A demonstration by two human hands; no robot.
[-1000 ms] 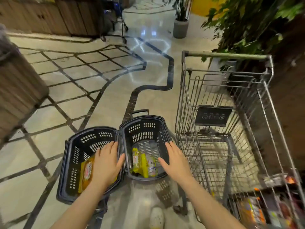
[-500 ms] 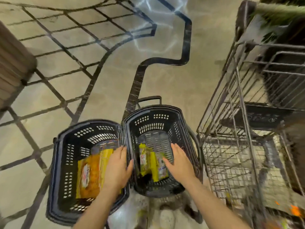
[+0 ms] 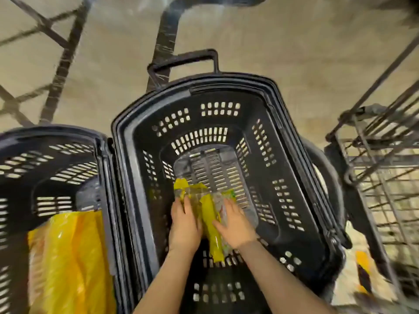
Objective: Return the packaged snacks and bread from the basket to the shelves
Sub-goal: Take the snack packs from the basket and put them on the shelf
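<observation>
Both hands now sit deep in the right basket (image 3: 294,155) — left hand (image 3: 184,225) and right hand (image 3: 235,225) closing around the yellow-green snack packs (image 3: 209,220) on its floor (left hand has left the other basket), lifting seems next.

Lying at the bottom of the black perforated basket (image 3: 267,141): yellow-and-clear snack packets (image 3: 209,214), bunched lengthwise, one yellow strip running toward the near wall. Sitting just beside it, rims touching, a second black basket (image 3: 56,164), holding a large yellow bread bag (image 3: 70,264) lying flat, glossy and blurred.
</observation>
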